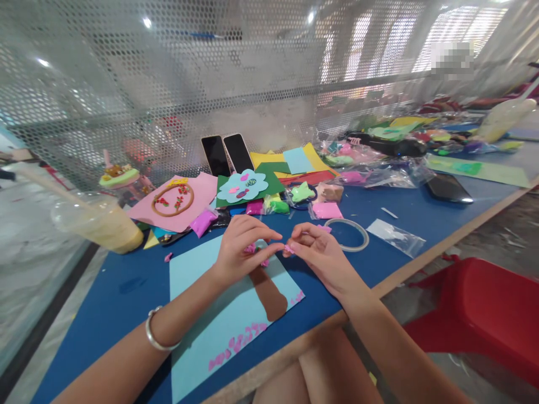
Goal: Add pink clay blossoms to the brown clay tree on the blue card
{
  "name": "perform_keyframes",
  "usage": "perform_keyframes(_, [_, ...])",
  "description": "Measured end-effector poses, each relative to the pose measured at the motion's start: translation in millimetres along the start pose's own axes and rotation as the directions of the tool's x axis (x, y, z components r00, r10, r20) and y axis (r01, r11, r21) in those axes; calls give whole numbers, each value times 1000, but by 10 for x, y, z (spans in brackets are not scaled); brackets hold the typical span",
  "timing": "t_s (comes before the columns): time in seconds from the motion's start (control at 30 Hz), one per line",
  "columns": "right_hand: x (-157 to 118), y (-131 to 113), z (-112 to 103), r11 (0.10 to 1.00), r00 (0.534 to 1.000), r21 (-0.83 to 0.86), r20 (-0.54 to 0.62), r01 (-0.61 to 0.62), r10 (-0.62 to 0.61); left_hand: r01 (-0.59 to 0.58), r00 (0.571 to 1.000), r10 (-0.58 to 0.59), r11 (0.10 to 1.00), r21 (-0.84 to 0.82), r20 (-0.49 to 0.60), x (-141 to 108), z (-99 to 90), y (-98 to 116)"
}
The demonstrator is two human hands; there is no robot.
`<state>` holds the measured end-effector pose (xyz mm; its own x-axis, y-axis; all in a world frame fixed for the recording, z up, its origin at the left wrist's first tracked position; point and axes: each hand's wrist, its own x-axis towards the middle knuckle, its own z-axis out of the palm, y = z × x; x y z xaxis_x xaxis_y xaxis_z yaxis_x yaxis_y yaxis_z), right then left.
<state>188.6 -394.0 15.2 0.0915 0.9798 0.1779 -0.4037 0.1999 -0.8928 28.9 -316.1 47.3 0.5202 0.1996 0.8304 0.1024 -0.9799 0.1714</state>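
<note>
A light blue sheet (197,314) lies on the blue table, bearing a brown trunk shape (272,297) and small pink clay pieces (238,343) along its near edge. Over the sheet's upper part, my left hand (244,247) has its fingers bent and spaced, its thumb and forefinger tips near the small pink clay bit. Just right of it, my right hand (318,252) pinches that pink clay bit (288,248) between thumb and forefinger. More pink clay on the sheet is partly hidden beneath my left hand.
A drink cup (99,224) stands at the left. Behind the hands are two phones (215,156), coloured papers and clay packets (327,211). A tape roll (362,241) and a plastic bag (396,237) lie to the right, with a red chair (484,314) beyond the table edge.
</note>
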Motion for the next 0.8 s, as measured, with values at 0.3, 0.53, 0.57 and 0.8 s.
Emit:
perform_keyframes(0.3, [5, 1, -13, 992, 995, -111, -66, 68, -75, 31, 999, -31, 999, -9, -12, 2, 3, -5])
perform_keyframes(0.53, [26, 8, -44, 980, 990, -176, -86, 91, -107, 67, 998, -65, 996, -51, 26, -5, 27, 52])
perform_keyframes(0.57, [30, 12, -52, 980, 991, -173, -79, 93, -108, 66, 997, -64, 997, -47, 32, -5, 31, 58])
perform_keyframes(0.8, [12, 16, -17, 986, 990, -141, -97, 87, -101, 76, 997, -76, 997, -15, 30, -17, 57, 69])
